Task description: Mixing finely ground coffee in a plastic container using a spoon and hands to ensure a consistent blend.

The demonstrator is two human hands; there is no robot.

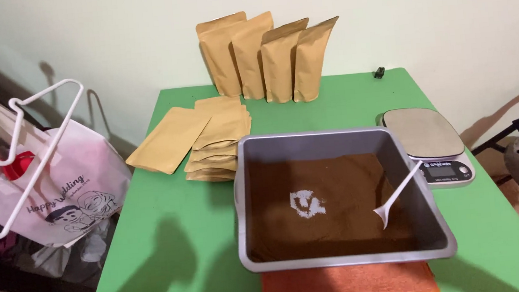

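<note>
Nearest to you, at the bottom edge, an orange terry cloth (pixel 348 285) lies flat on the green counter (pixel 174 247), tucked partly under the front rim of the grey rectangular metal tray (pixel 243 204). At the very bottom left a blurred skin-toned shape shows at the edge of the picture; it may be part of one of your hands, but you cannot tell which, nor whether its fingers are clenched or released. Neither hand is otherwise in view, and nothing is being held.

The tray sits in the middle of the counter and holds a level bed of dark brown powder (pixel 335 221), with a small patch of white powder (pixel 306 204) lying on top, left of centre. A white plastic spoon (pixel 397 194) rests in the tray on the right, its bowl down on the brown powder and its handle leaning up against the right wall.

Just beside the tray's right rear corner stands a flat silver digital kitchen scale (pixel 424 134), its platform bare. To the left rear of the tray lies a stack of flat tan kraft-paper pouches (pixel 218 143), with one more flat pouch (pixel 168 140) lying loose to its left. Behind them, four upright tan stand-up pouches (pixel 267 54) lean against the pale wall. A small black clip (pixel 379 72) lies at the back right of the counter.

Off the counter to your left hangs a white fabric bag with a cartoon print (pixel 73 193) and a white plastic hanger (pixel 25 148).
</note>
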